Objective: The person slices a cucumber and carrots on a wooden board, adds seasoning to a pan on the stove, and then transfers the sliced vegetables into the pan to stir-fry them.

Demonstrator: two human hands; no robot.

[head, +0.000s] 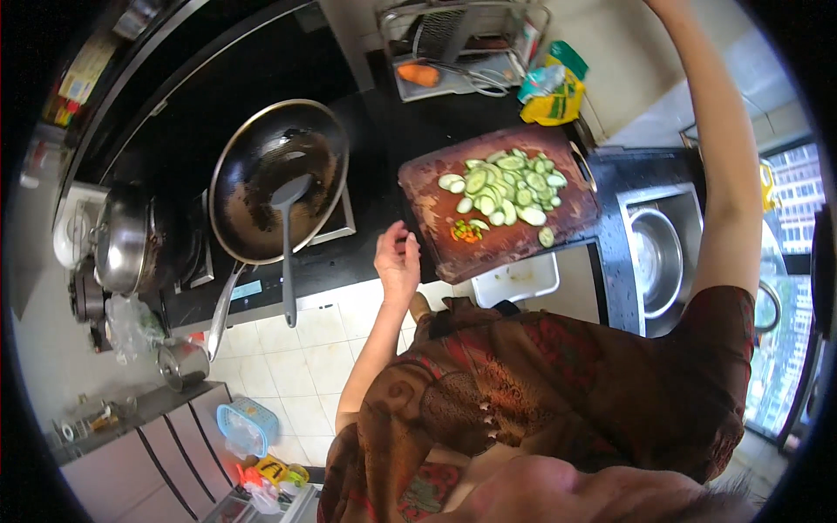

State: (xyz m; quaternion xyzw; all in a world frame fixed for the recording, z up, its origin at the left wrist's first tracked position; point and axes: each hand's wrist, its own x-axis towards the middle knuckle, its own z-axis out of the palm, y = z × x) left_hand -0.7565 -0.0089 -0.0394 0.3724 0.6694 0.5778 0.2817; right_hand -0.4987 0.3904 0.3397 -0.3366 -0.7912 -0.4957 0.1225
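Note:
My left hand (pixel 397 261) hovers beside the left edge of a worn wooden cutting board (pixel 431 186), its fingers loosely curled and apart with nothing in them. Sliced cucumber (pixel 507 183) lies heaped on the board, with one slice (pixel 546 236) apart near the front edge. A small pile of chopped orange and green pieces (pixel 465 231), probably chilli, sits at the board's lower left. My right arm (pixel 726 170) stretches up past the sink side, and the hand is out of view beyond the top edge. A wok (pixel 261 216) on the stove holds a grey spatula (pixel 288 261) leaning over its rim.
A wire rack (pixel 444 88) with a carrot (pixel 418 74) and scissors (pixel 484 82) stands at the back, near a yellow bag (pixel 556 98). At right, a metal basin (pixel 654 261) sits in the sink (pixel 690 216). A white bin (pixel 516 281) is below the board. The wok handle (pixel 225 314) overhangs the counter edge.

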